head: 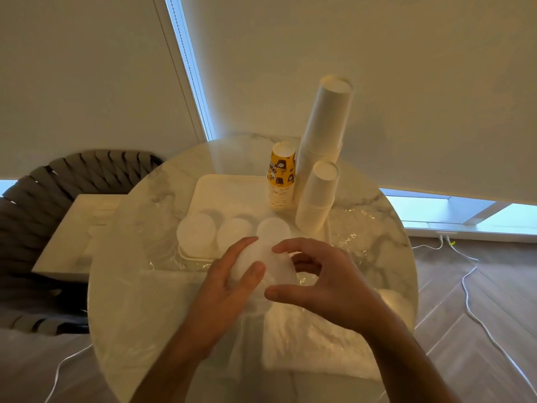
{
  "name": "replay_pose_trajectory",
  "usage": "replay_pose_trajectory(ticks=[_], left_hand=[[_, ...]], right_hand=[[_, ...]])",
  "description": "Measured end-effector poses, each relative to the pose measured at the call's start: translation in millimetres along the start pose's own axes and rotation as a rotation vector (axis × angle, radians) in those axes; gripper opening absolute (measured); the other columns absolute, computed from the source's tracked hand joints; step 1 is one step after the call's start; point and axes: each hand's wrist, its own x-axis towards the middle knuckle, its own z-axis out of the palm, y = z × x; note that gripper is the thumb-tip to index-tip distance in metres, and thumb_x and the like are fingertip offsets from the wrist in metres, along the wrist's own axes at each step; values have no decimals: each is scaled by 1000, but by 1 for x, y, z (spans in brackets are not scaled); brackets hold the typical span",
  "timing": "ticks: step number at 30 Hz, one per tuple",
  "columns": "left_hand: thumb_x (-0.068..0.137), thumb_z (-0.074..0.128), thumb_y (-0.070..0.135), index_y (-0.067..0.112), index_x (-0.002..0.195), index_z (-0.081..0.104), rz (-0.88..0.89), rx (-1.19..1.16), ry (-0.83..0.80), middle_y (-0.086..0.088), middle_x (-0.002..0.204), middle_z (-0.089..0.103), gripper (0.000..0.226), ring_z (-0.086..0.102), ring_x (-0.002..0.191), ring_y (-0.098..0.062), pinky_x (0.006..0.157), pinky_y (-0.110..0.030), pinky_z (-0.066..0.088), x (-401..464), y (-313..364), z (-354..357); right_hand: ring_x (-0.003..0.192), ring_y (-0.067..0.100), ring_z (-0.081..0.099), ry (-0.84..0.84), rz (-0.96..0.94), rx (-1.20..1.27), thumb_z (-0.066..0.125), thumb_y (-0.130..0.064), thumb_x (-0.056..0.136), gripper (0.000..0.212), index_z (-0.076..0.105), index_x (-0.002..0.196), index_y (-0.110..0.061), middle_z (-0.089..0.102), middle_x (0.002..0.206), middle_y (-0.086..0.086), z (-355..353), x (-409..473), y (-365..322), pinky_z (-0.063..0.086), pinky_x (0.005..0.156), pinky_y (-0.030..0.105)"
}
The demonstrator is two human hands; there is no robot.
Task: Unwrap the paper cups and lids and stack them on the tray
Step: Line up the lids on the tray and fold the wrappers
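The round desk [130,286] holds a tray [229,184]. On the tray's far right side stand three stacks of cups [325,126], upside down and pointing up, so those look done. Three piles of lids [196,231] lie flat along the tray's near edge. Just in front of the tray, the left hand [229,283] curls around another stack of lids [261,263], lying on its side. The right hand [322,283] is half open, fingertips touching it. I think this stack is still left.
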Motion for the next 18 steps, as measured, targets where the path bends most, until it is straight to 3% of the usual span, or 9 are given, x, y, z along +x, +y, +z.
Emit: replay_pose_trajectory(ticks=[4,7,9,11,13,15,18], left_hand=[[76,54,62,62,122,52,8,-49,-30,19,135,55,46,57,122,-8,94,-34,56,0,-6,-10],[80,54,61,65,118,54,-40,-105,-31,22,131,58,38,58,119,-6,92,-34,57,0,-7,-15],[94,57,47,61,115,57,-85,-128,-1,17,129,59,26,57,118,-14,92,-44,57,3,-8,-17],[84,66,42,57,112,58,-79,-106,40,14,125,60,33,58,115,-19,90,-52,57,4,-11,-18],[73,64,41,54,107,61,-59,-108,74,20,114,64,37,60,110,-16,89,-53,57,5,-11,-20],[71,61,39,56,99,62,-56,-146,98,29,100,64,33,59,104,-12,86,-49,57,6,-12,-23],[72,59,37,52,102,62,-70,-202,123,25,97,65,34,59,103,-16,83,-49,56,6,-13,-28]], right_hand=[[108,8,68,-38,33,138,88,-51,61,61,70,117,-35,69,118,-15,1,6,3,58,92,27],[107,16,71,-83,70,308,87,-39,65,57,71,118,-25,73,116,-6,-1,9,2,59,93,39],[106,21,72,-148,77,395,86,-29,70,53,70,120,-18,74,115,0,1,9,1,59,93,43],[106,25,72,-193,68,466,85,-19,74,49,69,120,-13,74,115,5,2,10,2,59,92,42],[103,26,72,-117,87,506,83,-20,74,45,70,117,-16,74,115,4,-2,16,11,59,88,38],[98,21,71,102,142,374,85,-28,74,40,72,111,-25,72,116,-3,-8,30,34,58,81,30],[108,19,61,333,269,-193,86,-38,75,41,68,111,-29,63,123,-6,-10,54,88,47,85,29]])
